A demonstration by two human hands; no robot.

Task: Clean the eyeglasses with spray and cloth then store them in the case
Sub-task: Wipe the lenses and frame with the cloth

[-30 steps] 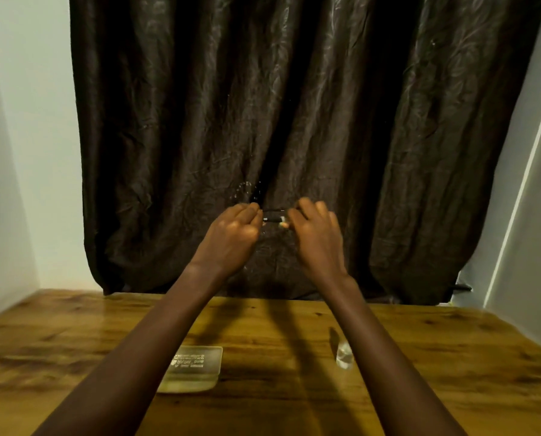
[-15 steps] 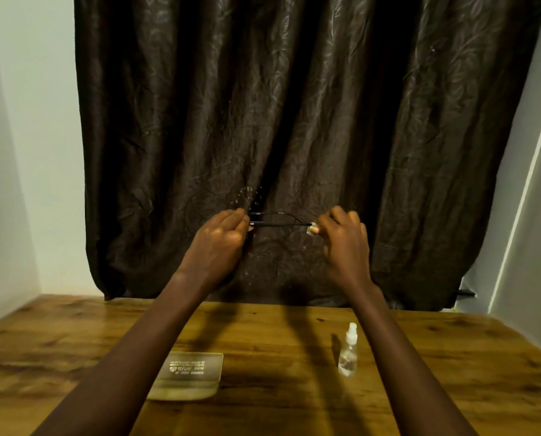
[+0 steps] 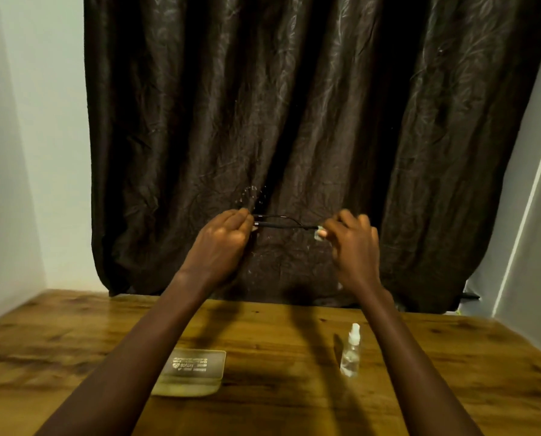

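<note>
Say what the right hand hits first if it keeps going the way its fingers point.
The right hand points forward and slightly left, away from the person. Past the cloth and glasses it holds, the first thing is probably the curtain; the gap is unclear.

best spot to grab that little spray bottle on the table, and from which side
Grip the clear body of the spray bottle below its white nozzle, coming in from the side with the right hand, whose forearm is right beside it. It stands upright and narrow, so a top grab would press the nozzle.
</note>
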